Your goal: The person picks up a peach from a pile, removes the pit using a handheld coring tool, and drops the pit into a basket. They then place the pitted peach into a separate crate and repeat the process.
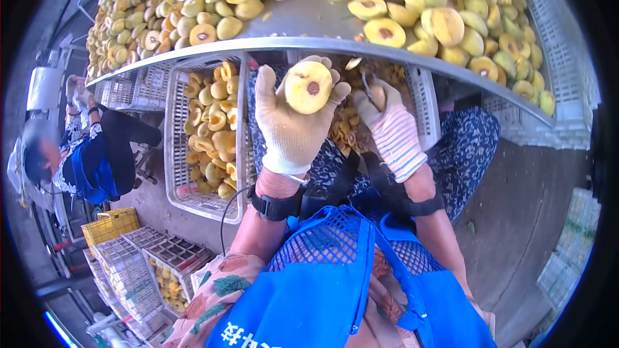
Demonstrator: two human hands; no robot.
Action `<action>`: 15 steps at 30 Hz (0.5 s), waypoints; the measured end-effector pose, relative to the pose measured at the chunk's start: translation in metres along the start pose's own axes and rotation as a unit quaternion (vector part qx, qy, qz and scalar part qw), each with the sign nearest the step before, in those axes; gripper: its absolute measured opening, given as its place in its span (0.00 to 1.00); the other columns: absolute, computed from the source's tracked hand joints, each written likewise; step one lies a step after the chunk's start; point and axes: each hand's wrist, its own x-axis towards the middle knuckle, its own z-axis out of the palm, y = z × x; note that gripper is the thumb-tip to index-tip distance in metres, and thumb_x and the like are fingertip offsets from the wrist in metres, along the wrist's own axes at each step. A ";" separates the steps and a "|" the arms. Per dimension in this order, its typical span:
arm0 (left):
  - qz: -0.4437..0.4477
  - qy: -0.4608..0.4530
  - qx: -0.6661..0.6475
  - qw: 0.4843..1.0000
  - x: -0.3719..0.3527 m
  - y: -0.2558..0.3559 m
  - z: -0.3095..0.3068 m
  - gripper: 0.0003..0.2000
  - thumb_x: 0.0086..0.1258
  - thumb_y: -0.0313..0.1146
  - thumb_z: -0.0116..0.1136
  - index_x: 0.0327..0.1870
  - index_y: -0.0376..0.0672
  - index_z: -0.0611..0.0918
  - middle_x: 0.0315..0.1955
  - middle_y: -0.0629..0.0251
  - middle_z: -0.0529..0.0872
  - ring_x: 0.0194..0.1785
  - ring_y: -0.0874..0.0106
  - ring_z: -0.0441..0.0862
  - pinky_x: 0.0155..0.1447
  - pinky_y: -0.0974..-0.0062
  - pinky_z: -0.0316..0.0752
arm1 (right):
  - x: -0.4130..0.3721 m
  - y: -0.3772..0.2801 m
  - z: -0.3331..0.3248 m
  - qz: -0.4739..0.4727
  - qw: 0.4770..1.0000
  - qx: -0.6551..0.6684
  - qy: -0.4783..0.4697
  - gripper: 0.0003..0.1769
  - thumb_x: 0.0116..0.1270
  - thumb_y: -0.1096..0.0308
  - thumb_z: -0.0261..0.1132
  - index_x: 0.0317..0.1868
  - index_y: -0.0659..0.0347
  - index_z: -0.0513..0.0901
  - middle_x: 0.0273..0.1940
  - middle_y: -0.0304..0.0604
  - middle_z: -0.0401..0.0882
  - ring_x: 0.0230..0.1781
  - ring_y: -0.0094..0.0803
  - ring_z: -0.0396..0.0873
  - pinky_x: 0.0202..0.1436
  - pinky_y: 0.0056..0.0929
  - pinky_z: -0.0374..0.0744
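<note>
My left hand (pixel 287 132), in a whitish knit glove, is turned palm up with its fingers curled round a yellow peach half (pixel 308 93). The cut face looks up at me, with a brown hollow in its middle. To the right, my right hand (pixel 394 130), in a striped glove, grips a small metal pitting tool (pixel 366 84) whose thin end points up and left. A pale scrap (pixel 353 63) shows by the tool's tip. Both hands are just below the front edge of the metal table (pixel 309 13), above my lap.
Heaps of halved peaches (pixel 445 26) cover much of the table. A white crate (pixel 177 187) of peach halves stands left of my knees; peelings and scraps (pixel 345 125) lie below my hands. Stacked crates (pixel 132 277) are at lower left. Another person (pixel 97 161) sits at far left.
</note>
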 end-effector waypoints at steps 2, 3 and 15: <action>0.011 -0.021 -0.020 1.000 -0.002 0.004 0.002 0.28 0.67 0.52 0.48 0.55 0.33 0.72 0.49 0.47 0.77 0.50 0.56 0.76 0.54 0.57 0.72 | -0.009 0.005 -0.009 0.037 0.990 -0.066 -0.117 0.15 0.54 0.71 0.62 0.45 0.53 0.78 0.39 0.57 0.75 0.30 0.47 0.78 0.26 0.38 0.79; 0.067 -0.037 0.016 0.997 -0.002 0.001 0.003 0.26 0.68 0.50 0.46 0.54 0.34 0.72 0.48 0.51 0.78 0.48 0.58 0.77 0.51 0.60 0.73 | -0.009 0.001 -0.012 0.098 0.989 0.071 -0.090 0.13 0.56 0.69 0.63 0.44 0.55 0.77 0.34 0.54 0.75 0.27 0.43 0.77 0.23 0.36 0.77; 0.302 -0.068 0.410 0.858 -0.023 -0.005 0.013 0.24 0.59 0.42 0.50 0.52 0.33 0.73 0.46 0.55 0.76 0.52 0.66 0.73 0.58 0.69 0.67 | 0.062 -0.073 -0.041 0.327 0.738 0.587 -0.065 0.21 0.59 0.57 0.67 0.45 0.63 0.74 0.28 0.39 0.76 0.15 0.20 0.71 0.18 0.19 0.71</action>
